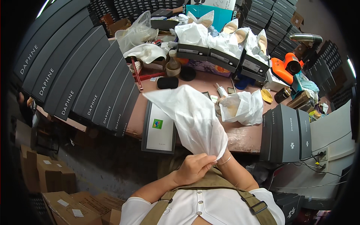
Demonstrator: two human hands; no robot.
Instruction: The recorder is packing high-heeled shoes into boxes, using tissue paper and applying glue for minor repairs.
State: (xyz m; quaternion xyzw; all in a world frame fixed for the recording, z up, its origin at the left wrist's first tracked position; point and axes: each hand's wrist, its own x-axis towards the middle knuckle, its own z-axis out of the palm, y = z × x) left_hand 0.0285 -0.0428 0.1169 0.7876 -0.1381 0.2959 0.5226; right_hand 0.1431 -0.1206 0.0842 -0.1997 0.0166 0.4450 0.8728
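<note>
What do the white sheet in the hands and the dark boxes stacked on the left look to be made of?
White sheet: probably thin tissue paper or a light non-woven wrap, matte, slightly translucent, with soft creases; the left hand pinches its lower end, while the right hand is hidden behind it. Dark boxes: apparently rigid cardboard with a smooth matte grey finish, judging by their flat faces and crisp edges.

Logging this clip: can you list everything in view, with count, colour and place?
Tissue sheet: one, white, held up over the table.
Flat lid: one, white with grey rim, table's near edge.
Crumpled paper: one, white, table right.
Stacked boxes: many, dark grey, left.
Upright boxes: three, grey, right.
Open shoeboxes: about three, dark, holding pale shoes, table's far side.
Heat gun: one, orange, right.
Cartons: several, brown, floor left.
Left hand: grip on the sheet's lower end.
Right hand: mostly hidden by the sheet.
</note>
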